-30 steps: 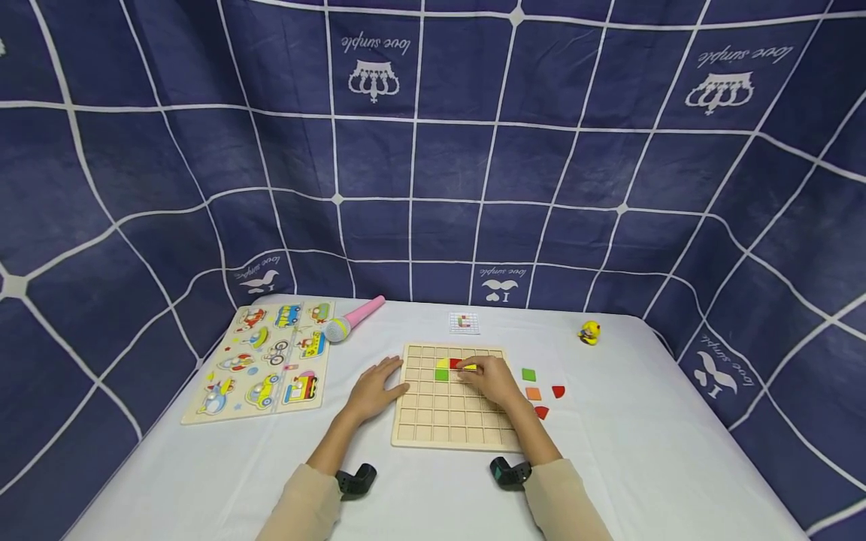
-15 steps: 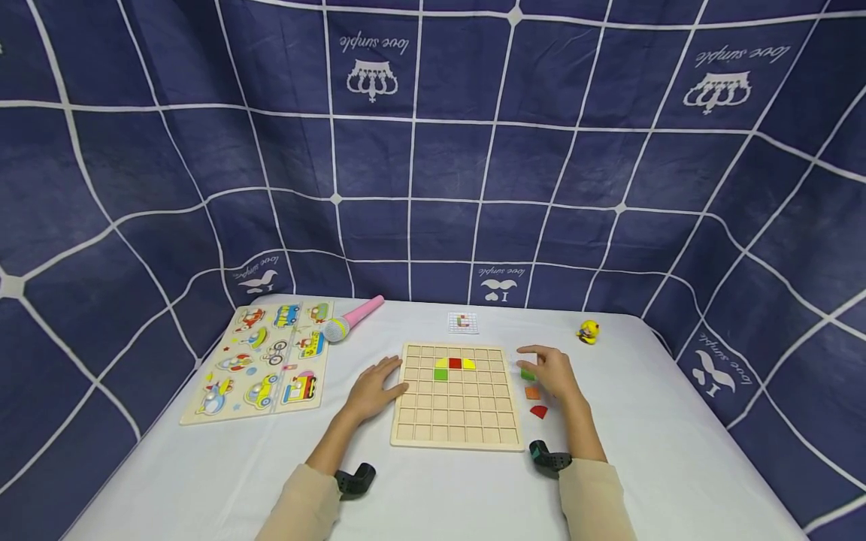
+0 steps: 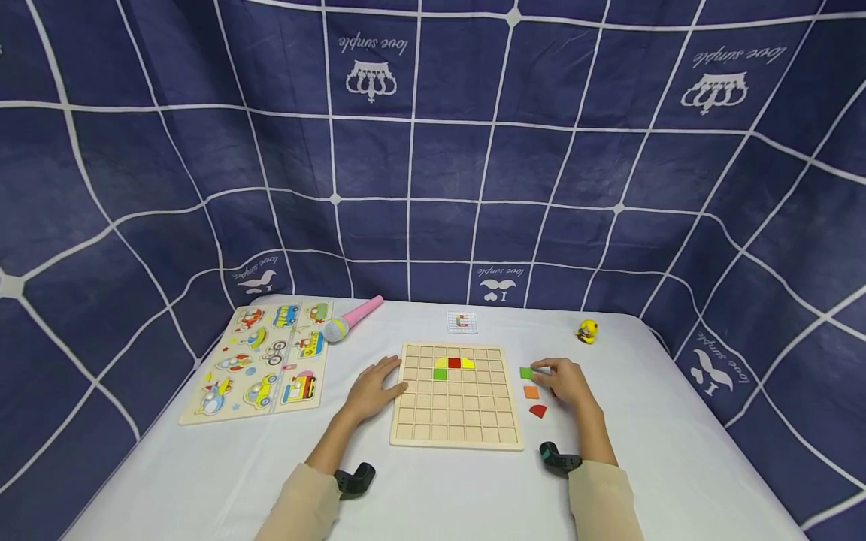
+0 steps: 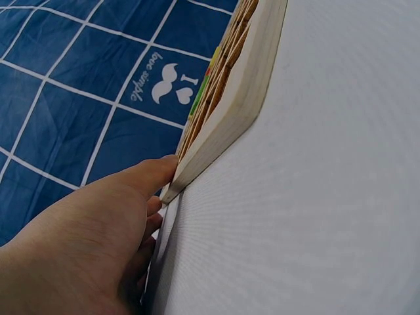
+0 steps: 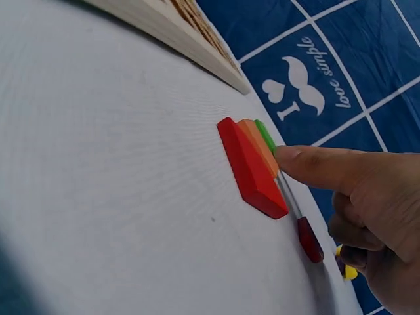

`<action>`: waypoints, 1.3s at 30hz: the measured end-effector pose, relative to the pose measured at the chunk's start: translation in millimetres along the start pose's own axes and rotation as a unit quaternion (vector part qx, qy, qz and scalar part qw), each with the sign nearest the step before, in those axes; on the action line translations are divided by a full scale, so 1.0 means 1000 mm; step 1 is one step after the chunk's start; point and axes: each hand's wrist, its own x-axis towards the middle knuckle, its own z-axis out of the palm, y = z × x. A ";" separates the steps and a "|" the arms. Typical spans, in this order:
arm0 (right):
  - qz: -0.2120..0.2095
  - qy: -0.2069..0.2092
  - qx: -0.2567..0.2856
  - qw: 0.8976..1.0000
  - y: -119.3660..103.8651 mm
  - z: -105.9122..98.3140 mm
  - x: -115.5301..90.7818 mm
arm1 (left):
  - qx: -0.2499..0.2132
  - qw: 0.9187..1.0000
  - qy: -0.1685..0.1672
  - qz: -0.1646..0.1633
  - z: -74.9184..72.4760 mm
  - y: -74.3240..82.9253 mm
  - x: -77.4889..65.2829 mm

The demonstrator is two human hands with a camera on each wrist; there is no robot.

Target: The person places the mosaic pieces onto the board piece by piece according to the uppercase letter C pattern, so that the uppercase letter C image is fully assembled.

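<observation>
Left grip [image 3: 372, 389] relaxed against board [image 3: 457, 433], right grip [image 3: 565, 380] at loose green tile [image 3: 525, 373], pinch unclear

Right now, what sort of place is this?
Probably a small staged tabletop area, perhaps for play or recording: navy printed cloth screens the back and sides, and a white-covered table bears a wooden grid board and a vehicle puzzle.
</observation>
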 end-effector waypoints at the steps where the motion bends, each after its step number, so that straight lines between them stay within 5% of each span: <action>1: -0.002 0.004 -0.003 1.000 0.000 0.001 0.000 | 0.000 1.000 0.000 -0.001 0.000 0.000 0.000; 17: -0.039 0.046 0.006 0.998 -0.006 0.009 0.000 | -0.004 1.000 0.000 -0.002 -0.001 0.001 -0.001; 27: -0.126 0.080 0.024 0.989 -0.068 0.021 0.002 | 0.001 1.000 0.000 0.002 -0.001 0.000 -0.001; 33: -0.171 0.054 0.025 0.984 -0.105 0.042 -0.005 | 0.000 1.000 0.000 0.002 -0.001 0.000 0.000; 39: -0.193 0.018 0.003 0.981 -0.120 0.063 -0.011 | 0.000 1.000 0.001 0.004 0.000 -0.001 0.000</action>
